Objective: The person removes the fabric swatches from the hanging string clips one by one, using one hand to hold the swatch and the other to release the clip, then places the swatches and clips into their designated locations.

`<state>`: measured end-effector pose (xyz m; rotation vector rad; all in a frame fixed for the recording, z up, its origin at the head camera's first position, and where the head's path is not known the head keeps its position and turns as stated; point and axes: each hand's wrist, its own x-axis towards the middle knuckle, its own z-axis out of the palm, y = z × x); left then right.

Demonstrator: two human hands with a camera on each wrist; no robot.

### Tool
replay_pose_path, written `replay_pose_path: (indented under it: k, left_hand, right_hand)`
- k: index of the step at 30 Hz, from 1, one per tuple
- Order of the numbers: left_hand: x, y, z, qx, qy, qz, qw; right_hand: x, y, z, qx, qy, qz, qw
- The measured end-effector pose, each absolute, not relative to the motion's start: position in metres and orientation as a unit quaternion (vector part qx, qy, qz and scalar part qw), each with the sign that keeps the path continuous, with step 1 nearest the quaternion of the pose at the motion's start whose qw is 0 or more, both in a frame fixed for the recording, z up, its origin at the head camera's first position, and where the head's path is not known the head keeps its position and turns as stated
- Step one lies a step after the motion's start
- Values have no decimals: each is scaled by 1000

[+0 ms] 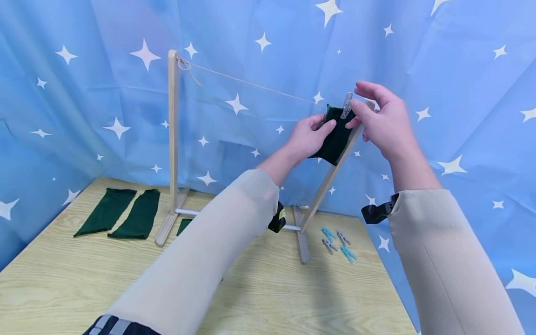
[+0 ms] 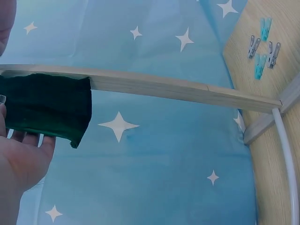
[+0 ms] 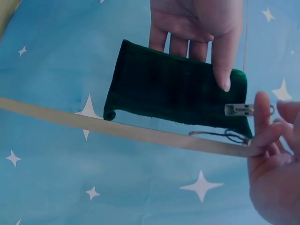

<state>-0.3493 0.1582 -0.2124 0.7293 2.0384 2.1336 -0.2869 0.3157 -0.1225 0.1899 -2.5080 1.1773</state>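
A dark green cloth [image 1: 336, 142] hangs near the right end of the string [image 1: 251, 84]. A grey clothespin [image 3: 239, 109] stands upright on the cloth's top edge, clamped over it. My left hand [image 1: 307, 137] pinches the cloth from its left side, the thumb in front and the other fingers behind. Beside the clothespin is my right hand [image 1: 387, 121], its fingers spread and loosely bent. One of its fingers overlaps the clothespin's upper end in the right wrist view; whether they touch is unclear.
A wooden post [image 1: 173, 130] and a slanted right post [image 1: 322, 190] carry the string. Two green cloths [image 1: 136, 216] lie at the table's left; part of another shows by the frame's foot. Several blue and grey clothespins [image 1: 329, 245] lie at right. A starry curtain [image 1: 234, 153] hangs behind.
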Motion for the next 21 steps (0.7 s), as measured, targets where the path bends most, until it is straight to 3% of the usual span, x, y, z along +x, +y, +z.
replay_pose_path:
  k: [8,21]
  left_hand:
    - [-345,156,-213,225,669,708,22]
    - [-344,144,-217,231,637,732,64]
  right_hand:
    - [-291,314,-123,51,-905,395,148]
    - [-288,310,-129,67,-905,380,176]
